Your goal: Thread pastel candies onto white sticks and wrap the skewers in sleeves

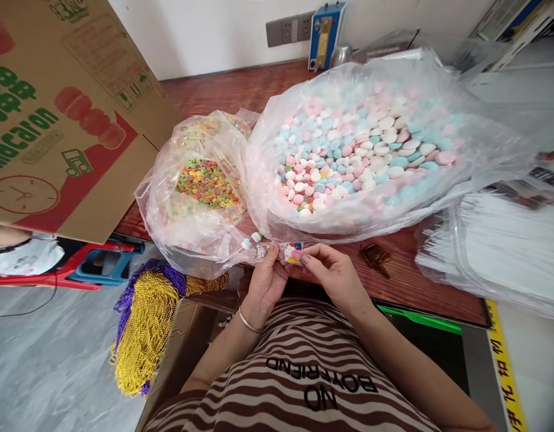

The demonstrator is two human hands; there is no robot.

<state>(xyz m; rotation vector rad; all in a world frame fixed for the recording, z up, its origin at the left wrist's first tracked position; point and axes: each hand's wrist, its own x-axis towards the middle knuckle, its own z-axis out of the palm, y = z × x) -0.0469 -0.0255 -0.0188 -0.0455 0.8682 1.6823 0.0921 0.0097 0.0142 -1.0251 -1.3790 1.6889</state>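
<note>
- Two bare hands meet just above the worktop's (421, 255) front edge, near its middle, with a small, flat, clear plastic packet (294, 252) printed in yellow, blue and pink between them.
- The left hand (267, 282) pinches the packet's left end between thumb and fingers; a small printed piece (259, 252) shows beside that thumb, and whether it belongs to the packet I cannot tell.
- The right hand (337, 276) grips the packet's right end with thumb and forefinger.
- Small pale pieces (246, 243) lie just beyond the left fingertips.
- Toward the worktop's left edge sits a translucent plastic bag (153, 201) of small multicoloured rings (207, 183).
- Touching it, a larger translucent plastic bag (371, 222) of pink, white and blue round tablets (389, 141) reaches toward the back edge.
- Thin brownish-gold strips (375, 258) lie right of the right hand, near the front edge.
- Toward the right front corner rests a clear bag of slim white sticks (515, 249).
</note>
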